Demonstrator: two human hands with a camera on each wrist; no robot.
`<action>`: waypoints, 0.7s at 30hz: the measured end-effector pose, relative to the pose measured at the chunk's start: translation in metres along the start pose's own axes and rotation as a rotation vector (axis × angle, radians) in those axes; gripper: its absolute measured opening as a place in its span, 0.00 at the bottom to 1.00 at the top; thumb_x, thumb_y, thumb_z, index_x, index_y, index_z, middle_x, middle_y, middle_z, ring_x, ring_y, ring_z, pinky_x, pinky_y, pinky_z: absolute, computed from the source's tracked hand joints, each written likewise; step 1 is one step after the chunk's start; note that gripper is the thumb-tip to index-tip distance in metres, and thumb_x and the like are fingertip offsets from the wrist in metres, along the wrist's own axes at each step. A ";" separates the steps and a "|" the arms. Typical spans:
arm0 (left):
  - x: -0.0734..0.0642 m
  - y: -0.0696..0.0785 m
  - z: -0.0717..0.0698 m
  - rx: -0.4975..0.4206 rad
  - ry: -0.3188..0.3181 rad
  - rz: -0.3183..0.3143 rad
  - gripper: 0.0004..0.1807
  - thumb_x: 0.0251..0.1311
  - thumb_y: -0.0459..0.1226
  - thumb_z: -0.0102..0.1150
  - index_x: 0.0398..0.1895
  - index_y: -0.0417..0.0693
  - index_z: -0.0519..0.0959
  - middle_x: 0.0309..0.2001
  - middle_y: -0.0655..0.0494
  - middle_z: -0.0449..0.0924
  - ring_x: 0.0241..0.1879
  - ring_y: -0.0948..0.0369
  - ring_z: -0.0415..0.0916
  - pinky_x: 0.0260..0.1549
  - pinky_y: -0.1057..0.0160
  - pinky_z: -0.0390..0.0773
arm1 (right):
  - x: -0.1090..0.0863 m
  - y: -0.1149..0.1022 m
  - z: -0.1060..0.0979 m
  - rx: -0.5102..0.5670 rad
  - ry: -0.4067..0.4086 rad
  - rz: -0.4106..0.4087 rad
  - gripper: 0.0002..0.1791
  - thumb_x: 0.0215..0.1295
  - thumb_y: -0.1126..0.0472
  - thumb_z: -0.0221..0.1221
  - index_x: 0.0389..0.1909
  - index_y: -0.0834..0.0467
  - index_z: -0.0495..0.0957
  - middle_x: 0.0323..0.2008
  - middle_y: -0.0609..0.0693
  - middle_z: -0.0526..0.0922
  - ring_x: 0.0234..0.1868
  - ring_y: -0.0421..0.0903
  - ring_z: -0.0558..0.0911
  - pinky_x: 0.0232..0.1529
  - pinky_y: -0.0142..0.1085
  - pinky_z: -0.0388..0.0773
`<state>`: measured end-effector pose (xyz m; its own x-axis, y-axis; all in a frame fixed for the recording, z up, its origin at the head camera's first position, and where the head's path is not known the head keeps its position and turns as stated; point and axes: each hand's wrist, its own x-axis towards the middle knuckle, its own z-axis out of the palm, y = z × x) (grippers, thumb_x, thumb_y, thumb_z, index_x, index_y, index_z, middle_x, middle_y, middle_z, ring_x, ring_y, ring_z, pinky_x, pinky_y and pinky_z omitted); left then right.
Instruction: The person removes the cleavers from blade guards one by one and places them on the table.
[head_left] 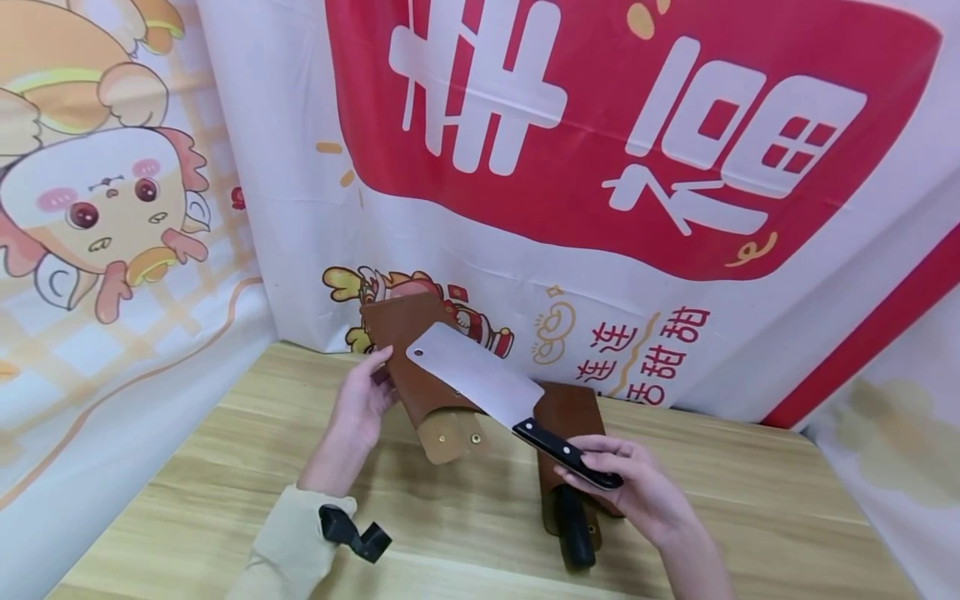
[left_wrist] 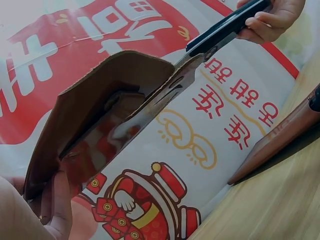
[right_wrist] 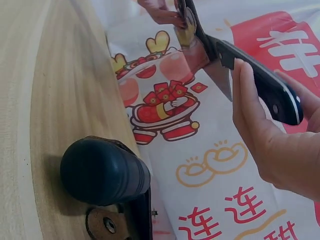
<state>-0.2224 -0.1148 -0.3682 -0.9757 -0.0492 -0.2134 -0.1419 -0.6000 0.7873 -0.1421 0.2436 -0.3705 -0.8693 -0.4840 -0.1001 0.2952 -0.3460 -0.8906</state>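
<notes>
My left hand (head_left: 363,404) grips a brown leather sheath (head_left: 397,321) by its left edge, thumb on its face, and holds it tilted above the table. The sheath's unfastened snap flap (head_left: 442,437) hangs at the near end. With my right hand (head_left: 630,475) I hold a cleaver by its black riveted handle (right_wrist: 265,85). Its broad steel blade (head_left: 480,375), pierced by a small hole at the far corner, points up and left, overlapping the sheath in the head view. In the left wrist view the sheath's mouth (left_wrist: 100,90) gapes, with the blade alongside it.
Below my right hand, a second brown sheath (head_left: 570,408) lies on the wooden table (head_left: 465,525), a black knife handle (head_left: 574,529) sticking out of its near end. A printed cloth (head_left: 285,208) hangs behind the table's far edge. A black bracket (head_left: 352,533) sits on my left wrist.
</notes>
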 end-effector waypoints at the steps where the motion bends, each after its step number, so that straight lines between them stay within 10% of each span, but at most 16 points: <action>1: 0.000 0.000 0.000 0.008 -0.005 0.000 0.04 0.77 0.39 0.53 0.48 0.49 0.72 0.36 0.62 0.82 0.36 0.66 0.79 0.38 0.70 0.78 | 0.000 0.001 0.000 -0.028 0.005 0.012 0.17 0.76 0.74 0.51 0.48 0.58 0.87 0.49 0.57 0.87 0.50 0.51 0.88 0.58 0.40 0.81; 14: -0.003 -0.003 0.006 0.183 -0.089 0.044 0.06 0.75 0.36 0.54 0.39 0.51 0.81 0.36 0.62 0.82 0.34 0.66 0.79 0.36 0.70 0.79 | 0.006 0.011 0.009 -0.231 -0.045 0.085 0.16 0.67 0.73 0.59 0.53 0.59 0.85 0.45 0.57 0.89 0.45 0.48 0.89 0.51 0.39 0.85; 21: -0.005 -0.004 0.009 0.273 -0.117 0.063 0.11 0.75 0.37 0.55 0.52 0.40 0.79 0.38 0.59 0.82 0.35 0.64 0.78 0.38 0.68 0.79 | 0.005 0.012 0.012 -0.234 -0.062 0.088 0.16 0.66 0.73 0.62 0.53 0.59 0.85 0.44 0.55 0.89 0.43 0.49 0.89 0.50 0.38 0.85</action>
<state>-0.2187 -0.1052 -0.3654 -0.9943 0.0229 -0.1037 -0.1049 -0.3616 0.9264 -0.1383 0.2275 -0.3765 -0.8163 -0.5550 -0.1603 0.2624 -0.1090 -0.9588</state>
